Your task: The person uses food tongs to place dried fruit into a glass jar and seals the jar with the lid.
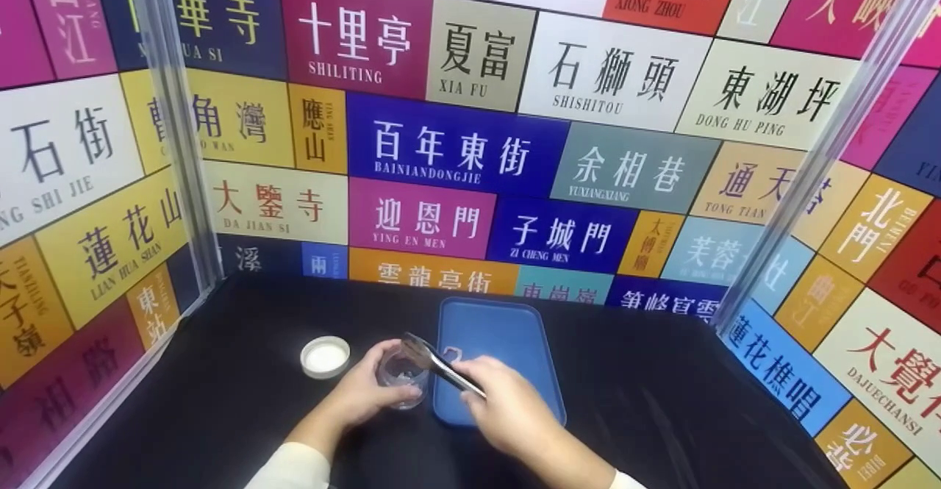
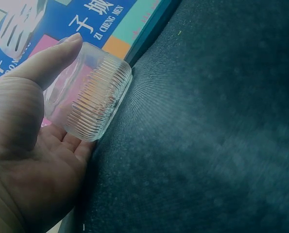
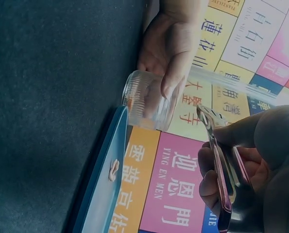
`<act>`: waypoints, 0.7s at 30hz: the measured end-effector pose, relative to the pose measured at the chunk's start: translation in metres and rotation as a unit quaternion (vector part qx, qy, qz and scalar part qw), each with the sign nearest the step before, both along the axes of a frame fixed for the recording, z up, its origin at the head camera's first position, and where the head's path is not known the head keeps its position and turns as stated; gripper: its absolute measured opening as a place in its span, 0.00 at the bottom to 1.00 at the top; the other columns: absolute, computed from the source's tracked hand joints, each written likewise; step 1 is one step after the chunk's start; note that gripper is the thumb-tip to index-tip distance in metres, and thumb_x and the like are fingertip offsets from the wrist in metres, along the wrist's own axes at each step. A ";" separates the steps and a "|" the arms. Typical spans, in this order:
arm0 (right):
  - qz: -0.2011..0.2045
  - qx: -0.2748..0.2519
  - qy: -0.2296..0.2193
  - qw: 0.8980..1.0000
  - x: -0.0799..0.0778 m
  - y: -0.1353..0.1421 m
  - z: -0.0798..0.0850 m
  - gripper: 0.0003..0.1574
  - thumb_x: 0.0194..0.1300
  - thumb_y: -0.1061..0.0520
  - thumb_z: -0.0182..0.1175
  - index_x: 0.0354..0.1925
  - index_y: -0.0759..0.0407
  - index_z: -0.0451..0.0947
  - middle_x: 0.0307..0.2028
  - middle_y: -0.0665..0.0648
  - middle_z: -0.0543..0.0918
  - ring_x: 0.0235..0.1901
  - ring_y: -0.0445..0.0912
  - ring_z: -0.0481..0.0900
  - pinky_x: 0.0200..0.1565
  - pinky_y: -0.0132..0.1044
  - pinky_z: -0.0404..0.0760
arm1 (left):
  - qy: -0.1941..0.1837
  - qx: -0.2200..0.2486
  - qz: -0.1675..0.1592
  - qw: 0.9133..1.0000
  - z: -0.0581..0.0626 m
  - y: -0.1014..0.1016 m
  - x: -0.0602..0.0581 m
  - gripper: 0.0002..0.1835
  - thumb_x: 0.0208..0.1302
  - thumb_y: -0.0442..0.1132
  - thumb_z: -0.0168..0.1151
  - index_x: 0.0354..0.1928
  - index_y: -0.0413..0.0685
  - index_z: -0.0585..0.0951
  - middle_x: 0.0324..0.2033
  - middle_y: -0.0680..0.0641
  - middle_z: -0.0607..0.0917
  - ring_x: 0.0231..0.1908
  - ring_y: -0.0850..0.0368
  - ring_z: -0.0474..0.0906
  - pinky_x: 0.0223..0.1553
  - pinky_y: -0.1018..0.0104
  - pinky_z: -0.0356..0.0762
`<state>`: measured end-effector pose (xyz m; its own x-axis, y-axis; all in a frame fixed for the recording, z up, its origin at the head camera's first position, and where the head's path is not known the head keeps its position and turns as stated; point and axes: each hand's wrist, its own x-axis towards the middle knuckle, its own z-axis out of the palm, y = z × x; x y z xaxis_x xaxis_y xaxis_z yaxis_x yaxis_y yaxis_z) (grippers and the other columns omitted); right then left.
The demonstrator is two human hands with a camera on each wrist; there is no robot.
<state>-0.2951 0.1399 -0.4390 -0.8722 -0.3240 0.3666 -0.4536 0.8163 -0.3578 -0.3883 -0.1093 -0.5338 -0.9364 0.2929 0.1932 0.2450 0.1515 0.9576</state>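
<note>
A clear ribbed jar stands on the black cloth, its mouth uncovered. My left hand grips it from the side, thumb on one side and fingers on the other, as the left wrist view shows with the jar between them. In my right hand I hold metal tongs, with their slotted head just above the jar's mouth in the head view. Whether the tongs hold anything cannot be made out. Something small and clear seems to lie inside the jar.
A blue tray lies right of the jar, bearing a small pinkish ring-like piece. To the left, a round white lid rests on the black table cloth. Panels with coloured signs enclose the table's back and sides.
</note>
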 end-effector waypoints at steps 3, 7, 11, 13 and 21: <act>-0.001 0.003 -0.003 1.000 0.001 -0.001 0.001 0.26 0.69 0.61 0.68 0.63 0.46 0.85 0.55 0.48 0.89 0.57 0.48 0.87 0.62 0.54 0.86 | 0.004 0.000 0.001 1.000 0.000 0.000 0.001 0.50 0.55 0.38 0.84 0.76 0.40 0.66 0.71 0.36 0.78 0.69 0.36 0.78 0.74 0.41 0.74; -0.002 0.002 0.004 1.000 0.000 0.000 0.000 0.25 0.69 0.60 0.68 0.63 0.47 0.86 0.55 0.49 0.89 0.57 0.48 0.88 0.62 0.53 0.86 | 0.011 -0.002 0.000 1.000 0.001 0.001 0.001 0.49 0.54 0.38 0.84 0.75 0.40 0.67 0.71 0.35 0.79 0.69 0.36 0.79 0.74 0.42 0.75; -0.003 -0.004 0.012 1.000 -0.001 0.001 -0.001 0.26 0.69 0.60 0.69 0.63 0.47 0.85 0.55 0.50 0.90 0.57 0.49 0.87 0.62 0.53 0.85 | 0.015 -0.011 0.006 1.000 -0.001 0.000 0.000 0.49 0.54 0.39 0.85 0.75 0.40 0.68 0.71 0.34 0.78 0.70 0.35 0.78 0.75 0.41 0.74; -0.003 -0.006 0.012 1.000 -0.002 0.001 -0.002 0.27 0.69 0.60 0.69 0.64 0.47 0.85 0.56 0.50 0.90 0.57 0.49 0.87 0.62 0.53 0.85 | 0.012 -0.012 0.008 1.000 -0.001 0.000 0.000 0.50 0.53 0.40 0.85 0.76 0.41 0.68 0.72 0.33 0.78 0.71 0.35 0.77 0.75 0.40 0.73; -0.009 -0.011 0.002 1.000 -0.004 0.003 -0.002 0.31 0.69 0.57 0.69 0.69 0.49 0.81 0.59 0.52 0.88 0.58 0.49 0.87 0.63 0.53 0.86 | 0.006 -0.017 0.011 1.000 -0.001 0.001 -0.001 0.51 0.53 0.42 0.85 0.77 0.42 0.67 0.73 0.35 0.78 0.72 0.37 0.77 0.77 0.40 0.71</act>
<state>-0.2994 0.1432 -0.4407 -0.8758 -0.3002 0.3779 -0.4410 0.8160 -0.3738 -0.3892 -0.1087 -0.5352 -0.9404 0.2788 0.1947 0.2528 0.1900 0.9487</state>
